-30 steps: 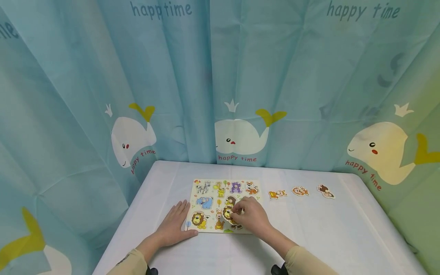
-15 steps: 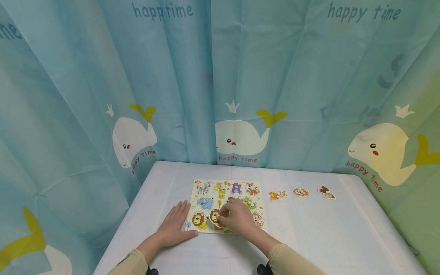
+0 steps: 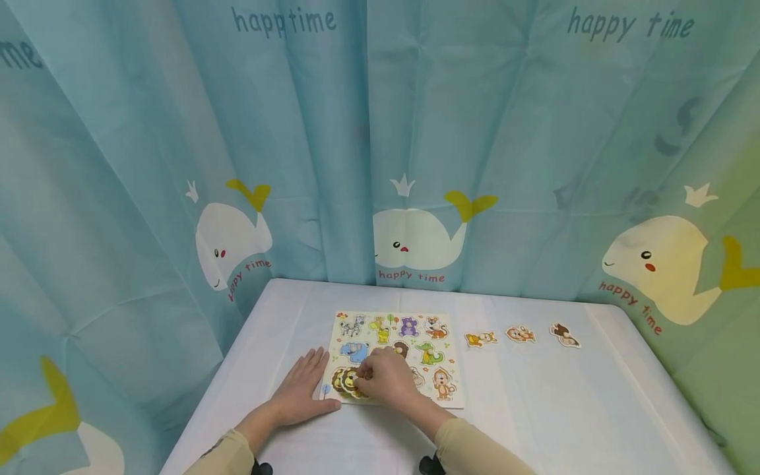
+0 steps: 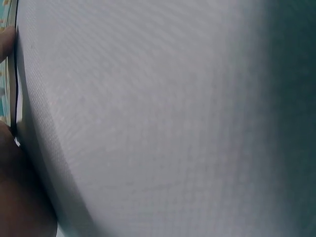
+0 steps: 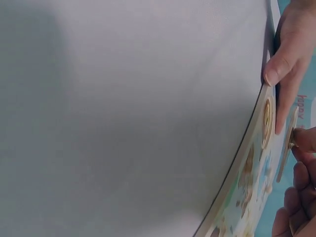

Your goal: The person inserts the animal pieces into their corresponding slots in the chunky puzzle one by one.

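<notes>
A wooden animal puzzle board (image 3: 396, 333) lies on the white table (image 3: 552, 409). My right hand (image 3: 363, 377) pinches a brown-and-yellow lion piece (image 3: 346, 382) by its knob just above the board's near left corner. In the right wrist view the lion piece (image 5: 287, 148) hangs tilted off the board (image 5: 247, 163) between my right hand's fingers (image 5: 305, 139). My left hand (image 3: 304, 386) lies flat on the table, its straight fingers against the board's left edge; my left hand (image 5: 283, 59) also shows in the right wrist view. The left wrist view shows mostly tablecloth and the board's edge (image 4: 14, 74).
Three loose animal pieces lie in a row right of the board: an orange one (image 3: 479, 339), a round brown one (image 3: 520, 334) and a dark brown one (image 3: 564, 334). A blue whale-print curtain (image 3: 410, 165) closes in the table on three sides.
My right hand has carried the lion piece leftward from the board's near middle to its near left corner, uncovering the crocodile and monkey pictures. The left hand has stayed still.
</notes>
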`<act>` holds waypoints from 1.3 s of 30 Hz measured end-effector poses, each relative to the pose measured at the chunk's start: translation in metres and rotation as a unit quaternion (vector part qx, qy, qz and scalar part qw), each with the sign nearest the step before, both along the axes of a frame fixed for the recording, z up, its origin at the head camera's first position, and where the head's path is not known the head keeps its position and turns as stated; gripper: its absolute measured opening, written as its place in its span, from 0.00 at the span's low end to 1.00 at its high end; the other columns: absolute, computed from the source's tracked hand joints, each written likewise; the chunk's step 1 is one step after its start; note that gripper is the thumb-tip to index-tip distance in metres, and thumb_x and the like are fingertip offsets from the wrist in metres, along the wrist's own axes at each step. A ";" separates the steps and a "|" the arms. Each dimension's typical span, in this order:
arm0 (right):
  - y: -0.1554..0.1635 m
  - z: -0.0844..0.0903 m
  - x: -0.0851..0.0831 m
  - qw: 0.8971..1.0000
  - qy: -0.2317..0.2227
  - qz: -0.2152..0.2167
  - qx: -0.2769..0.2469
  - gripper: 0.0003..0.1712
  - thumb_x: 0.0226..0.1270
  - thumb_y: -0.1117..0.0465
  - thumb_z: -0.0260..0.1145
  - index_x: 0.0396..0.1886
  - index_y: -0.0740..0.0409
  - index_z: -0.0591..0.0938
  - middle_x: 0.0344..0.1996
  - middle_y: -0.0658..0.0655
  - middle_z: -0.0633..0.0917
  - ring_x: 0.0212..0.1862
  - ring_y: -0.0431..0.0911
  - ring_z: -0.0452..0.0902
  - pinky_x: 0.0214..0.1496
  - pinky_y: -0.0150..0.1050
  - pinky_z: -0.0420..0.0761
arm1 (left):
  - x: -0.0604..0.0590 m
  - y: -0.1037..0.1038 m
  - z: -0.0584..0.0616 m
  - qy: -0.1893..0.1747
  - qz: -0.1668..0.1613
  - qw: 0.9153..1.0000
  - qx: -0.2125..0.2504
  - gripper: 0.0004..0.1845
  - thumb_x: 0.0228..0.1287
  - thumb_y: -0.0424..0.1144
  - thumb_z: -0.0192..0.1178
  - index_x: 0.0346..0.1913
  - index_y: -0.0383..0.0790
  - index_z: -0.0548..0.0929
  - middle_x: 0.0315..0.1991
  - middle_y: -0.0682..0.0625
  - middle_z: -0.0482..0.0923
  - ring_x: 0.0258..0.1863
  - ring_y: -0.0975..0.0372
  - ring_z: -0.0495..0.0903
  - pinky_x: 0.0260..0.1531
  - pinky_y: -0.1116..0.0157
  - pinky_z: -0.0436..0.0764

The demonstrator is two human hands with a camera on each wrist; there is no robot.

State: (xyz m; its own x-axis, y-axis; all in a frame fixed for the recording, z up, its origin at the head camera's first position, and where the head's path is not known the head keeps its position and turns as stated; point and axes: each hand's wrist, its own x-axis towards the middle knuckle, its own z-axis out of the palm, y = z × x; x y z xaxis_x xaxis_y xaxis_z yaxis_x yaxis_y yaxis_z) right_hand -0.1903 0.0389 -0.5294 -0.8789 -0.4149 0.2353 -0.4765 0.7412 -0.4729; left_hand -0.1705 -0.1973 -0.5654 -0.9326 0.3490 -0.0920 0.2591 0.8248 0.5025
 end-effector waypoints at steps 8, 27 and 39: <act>-0.015 -0.003 -0.002 1.000 0.002 -0.002 0.011 0.04 0.52 0.56 0.78 0.23 0.46 0.89 0.21 0.37 0.74 0.28 0.36 0.65 0.30 0.30 0.67 | 0.001 -0.002 -0.006 0.013 -0.001 1.000 0.003 0.60 0.60 0.72 0.61 0.81 0.32 0.53 0.82 0.38 0.47 0.81 0.46 0.42 0.78 0.46 0.42; -0.028 -0.016 -0.005 0.999 0.035 -0.003 0.030 0.07 0.52 0.55 0.78 0.20 0.45 0.87 0.20 0.37 0.74 0.27 0.36 0.64 0.29 0.30 0.66 | 0.001 0.001 0.001 0.004 -0.003 1.000 -0.010 0.58 0.62 0.71 0.60 0.81 0.33 0.53 0.82 0.39 0.46 0.81 0.46 0.41 0.78 0.46 0.42; -0.031 -0.022 -0.008 0.999 0.017 -0.013 0.041 0.09 0.54 0.54 0.77 0.19 0.43 0.86 0.21 0.38 0.73 0.27 0.37 0.64 0.30 0.31 0.66 | 0.000 0.000 -0.001 0.009 -0.004 1.000 -0.014 0.58 0.62 0.71 0.60 0.81 0.32 0.53 0.82 0.38 0.46 0.81 0.46 0.41 0.78 0.46 0.42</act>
